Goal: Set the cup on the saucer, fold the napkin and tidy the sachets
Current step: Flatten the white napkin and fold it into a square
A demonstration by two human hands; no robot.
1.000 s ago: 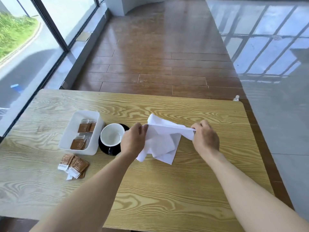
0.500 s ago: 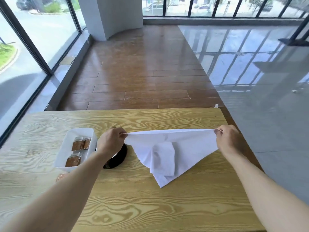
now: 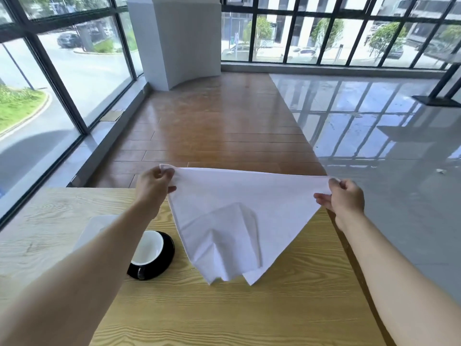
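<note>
Under my arms runs the wooden table [image 3: 249, 308], its pale grain filling the lower part of the view, with brown floorboards and a glossy grey floor beyond its far edge. Above the table hangs the white napkin [image 3: 239, 216], the biggest thing I am dealing with: its top edge is pulled into a taut line between my two hands, and the rest drops in a rough triangle whose lowest points dangle close over the tabletop (whether they brush the wood I cannot tell). A creased flap shows in its middle. My hands are held wide apart, one at each end of that top edge. My left hand [image 3: 153, 188] has one corner of the napkin pinched between thumb and fingers, and my right hand [image 3: 343, 198] has the opposite corner nipped the same way, the other fingers loosely spread. To the left of the napkin, partly covered by my left forearm, the black saucer [image 3: 166, 258] sits on the table with the white-lined cup [image 3: 148, 247] standing on it. Further left, a corner of a white tray [image 3: 93, 226] peeks out past the same forearm.
</note>
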